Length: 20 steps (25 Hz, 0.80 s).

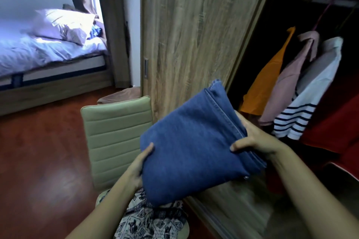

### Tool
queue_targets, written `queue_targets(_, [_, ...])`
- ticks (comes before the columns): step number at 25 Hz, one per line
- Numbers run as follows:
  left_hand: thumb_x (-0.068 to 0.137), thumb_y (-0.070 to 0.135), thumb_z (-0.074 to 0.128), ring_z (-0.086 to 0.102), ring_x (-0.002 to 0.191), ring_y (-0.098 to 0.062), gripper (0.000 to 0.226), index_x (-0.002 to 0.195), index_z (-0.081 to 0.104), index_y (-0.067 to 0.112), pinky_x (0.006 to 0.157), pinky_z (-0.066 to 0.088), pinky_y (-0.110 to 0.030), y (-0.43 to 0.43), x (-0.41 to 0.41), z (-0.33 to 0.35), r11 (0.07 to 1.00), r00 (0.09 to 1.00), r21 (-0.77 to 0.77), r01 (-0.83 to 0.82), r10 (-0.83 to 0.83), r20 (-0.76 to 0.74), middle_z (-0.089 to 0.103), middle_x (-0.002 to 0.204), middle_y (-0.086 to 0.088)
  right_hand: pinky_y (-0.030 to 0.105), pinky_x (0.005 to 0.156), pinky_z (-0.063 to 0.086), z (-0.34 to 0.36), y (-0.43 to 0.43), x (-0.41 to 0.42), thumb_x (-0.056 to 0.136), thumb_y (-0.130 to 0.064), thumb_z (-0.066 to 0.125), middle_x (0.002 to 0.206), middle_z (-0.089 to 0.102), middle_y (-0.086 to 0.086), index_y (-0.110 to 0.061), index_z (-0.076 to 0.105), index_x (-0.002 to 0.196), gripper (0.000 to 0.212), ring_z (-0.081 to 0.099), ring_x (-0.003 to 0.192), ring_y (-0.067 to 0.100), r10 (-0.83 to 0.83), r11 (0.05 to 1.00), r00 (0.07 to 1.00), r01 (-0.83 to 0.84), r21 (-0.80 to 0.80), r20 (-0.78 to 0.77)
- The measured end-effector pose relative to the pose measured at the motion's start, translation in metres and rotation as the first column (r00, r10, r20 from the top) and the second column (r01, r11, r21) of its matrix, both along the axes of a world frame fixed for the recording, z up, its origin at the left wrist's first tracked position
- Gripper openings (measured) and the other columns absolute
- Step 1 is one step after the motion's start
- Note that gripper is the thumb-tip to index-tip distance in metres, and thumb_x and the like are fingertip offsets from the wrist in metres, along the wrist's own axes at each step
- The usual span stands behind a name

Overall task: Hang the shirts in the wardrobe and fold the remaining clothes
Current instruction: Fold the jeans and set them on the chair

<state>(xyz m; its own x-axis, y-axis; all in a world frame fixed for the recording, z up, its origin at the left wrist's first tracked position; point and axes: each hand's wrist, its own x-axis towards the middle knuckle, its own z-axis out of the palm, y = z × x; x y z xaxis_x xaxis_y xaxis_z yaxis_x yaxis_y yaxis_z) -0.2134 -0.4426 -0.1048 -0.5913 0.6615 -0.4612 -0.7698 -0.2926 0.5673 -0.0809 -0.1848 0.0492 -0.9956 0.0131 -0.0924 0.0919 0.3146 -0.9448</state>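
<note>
Shirts [295, 91]: three hang inside the open wardrobe [194, 25], one orange, one pink, one white with dark stripes; the hanging part looks done, as far as this view shows.
Jeans [194, 145]: folded to a flat blue packet, held in the air above the chair [116, 134], in front of the wardrobe's door edge; not resting on anything.
Patterned cloth [147, 217]: lies on the chair seat, partly under the jeans; whether it is folded cannot be told, so it may be what is left.
Left hand [136, 169]: closed on the packet's near left edge, thumb on top, fingers hidden beneath.
Right hand [256, 139]: closed on the right edge along the stitched seam, thumb on top.
Long axis: runs from the near left corner up to the far right corner, which points toward the wardrobe opening; the packet tilts, far end higher.
Judged stage: late; this fold appears finished, and the packet awaits a place.
</note>
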Motion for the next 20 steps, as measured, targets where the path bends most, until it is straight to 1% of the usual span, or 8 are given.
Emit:
queue_targets(2, [0.029,0.02,0.095,0.072,0.078,-0.03,0.086,0.107,0.065,0.0,0.08,0.046,-0.041,-0.004,0.0,0.0,0.984,0.987,-0.095,0.148,-0.153,-0.046,0.073,0.097,-0.017,0.02,0.091,0.047,-0.009,0.005,0.008,0.044,0.0,0.076,0.13,0.056,-0.011,-0.041,0.038,0.131,0.103,0.056,0.115,0.005,-0.014,1.0,0.998,0.015,-0.014,0.057])
queue_targets(4, [0.016,0.009,0.093,0.072,0.077,-0.031,0.096,0.106,0.063,-0.003,0.078,0.048,-0.041,-0.006,0.0,0.001,0.968,0.972,-0.138,0.208,-0.22,-0.08,0.073,0.095,-0.019,0.021,0.086,0.05,-0.021,0.002,0.012,0.047,-0.01,0.088,0.124,0.061,-0.009,-0.036,0.044,0.127,0.095,0.061,0.11,0.005,-0.089,0.995,0.992,0.093,-0.039,0.091])
queue_targets(6, [0.024,0.001,0.086,0.071,0.079,-0.031,0.092,0.112,0.06,-0.004,0.073,0.053,-0.038,-0.006,-0.002,0.008,0.964,0.955,-0.19,0.185,-0.222,-0.197,0.073,0.095,-0.017,0.017,0.081,0.052,-0.039,-0.002,0.01,0.05,-0.033,0.09,0.118,0.064,-0.011,-0.026,0.049,0.127,0.087,0.063,0.102,0.001,-0.252,0.968,0.966,0.251,0.028,0.06])
queue_targets(8, [0.034,-0.002,0.078,0.072,0.08,-0.027,0.082,0.114,0.058,-0.003,0.066,0.057,-0.034,-0.005,-0.005,0.027,0.968,0.909,-0.212,0.131,-0.203,-0.364,0.074,0.095,-0.014,0.016,0.081,0.051,-0.057,-0.006,0.012,0.049,-0.042,0.089,0.117,0.064,-0.01,-0.022,0.05,0.125,0.088,0.062,0.102,-0.001,-0.418,0.907,0.908,0.419,0.05,-0.033])
queue_targets(10, [0.035,0.006,0.082,0.071,0.089,-0.023,0.085,0.116,0.057,0.003,0.068,0.057,-0.032,-0.006,-0.01,0.047,0.977,0.822,-0.197,0.079,-0.176,-0.542,0.073,0.102,-0.011,0.022,0.083,0.052,-0.07,-0.004,0.016,0.045,-0.04,0.09,0.115,0.067,-0.004,-0.019,0.051,0.122,0.089,0.064,0.105,0.009,-0.51,0.86,0.854,0.503,-0.084,-0.101])
queue_targets(13, [0.042,0.018,0.088,0.068,0.095,-0.007,0.075,0.111,0.057,0.021,0.072,0.054,-0.021,-0.01,-0.013,0.074,0.974,0.641,-0.224,-0.018,-0.161,-0.751,0.073,0.102,0.007,0.02,0.075,0.054,-0.068,-0.004,0.022,0.055,-0.014,0.082,0.099,0.074,-0.006,-0.01,0.051,0.117,0.07,0.067,0.095,0.01,-0.507,0.848,0.847,0.458,-0.268,-0.156])
queue_targets(16, [0.046,0.018,0.087,0.066,0.095,0.0,0.068,0.107,0.056,0.023,0.068,0.053,-0.014,-0.015,-0.018,0.09,0.975,0.566,-0.223,0.006,-0.187,-0.803,0.073,0.098,0.016,0.018,0.075,0.053,-0.061,-0.009,0.026,0.048,-0.019,0.087,0.096,0.074,-0.008,-0.013,0.055,0.111,0.071,0.068,0.093,0.007,-0.471,0.849,0.861,0.383,-0.364,-0.193])
queue_targets(20, [0.008,0.022,0.094,0.071,0.078,-0.018,0.096,0.094,0.059,-0.002,0.062,0.057,-0.024,-0.016,-0.018,0.095,0.958,0.663,-0.164,0.234,-0.28,-0.694,0.073,0.08,-0.01,0.021,0.078,0.054,-0.052,-0.003,0.033,0.041,-0.018,0.087,0.094,0.074,-0.007,-0.015,0.06,0.102,0.067,0.068,0.091,0.009,-0.512,0.817,0.816,0.364,-0.448,-0.27])
